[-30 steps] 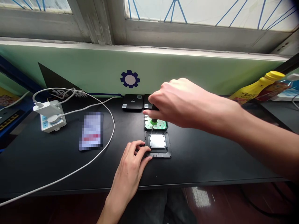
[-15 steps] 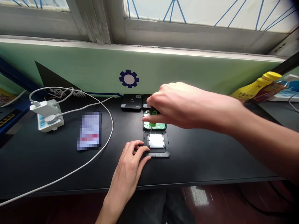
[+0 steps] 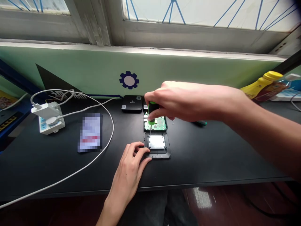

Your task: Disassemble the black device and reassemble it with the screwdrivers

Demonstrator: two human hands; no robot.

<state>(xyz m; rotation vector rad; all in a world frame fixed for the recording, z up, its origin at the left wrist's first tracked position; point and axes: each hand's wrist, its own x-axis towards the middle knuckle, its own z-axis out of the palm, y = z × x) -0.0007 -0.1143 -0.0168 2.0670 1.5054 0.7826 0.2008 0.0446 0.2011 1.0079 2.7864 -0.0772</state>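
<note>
Green circuit board (image 3: 161,123) behind screwdriver (image 3: 153,112)

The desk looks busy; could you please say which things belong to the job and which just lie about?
Apparently in the job: screwdriver, black cover, metal plate, circuit board.
Seemingly just lying about: yellow bottle, power strip, pixelated item.

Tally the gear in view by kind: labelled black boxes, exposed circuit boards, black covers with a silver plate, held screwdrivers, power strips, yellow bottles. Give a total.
Labelled black boxes: 2, one mostly hidden
Circuit board: 1
Black cover: 1
Held screwdriver: 1
Power strip: 1
Yellow bottle: 1
Total: 7
</note>
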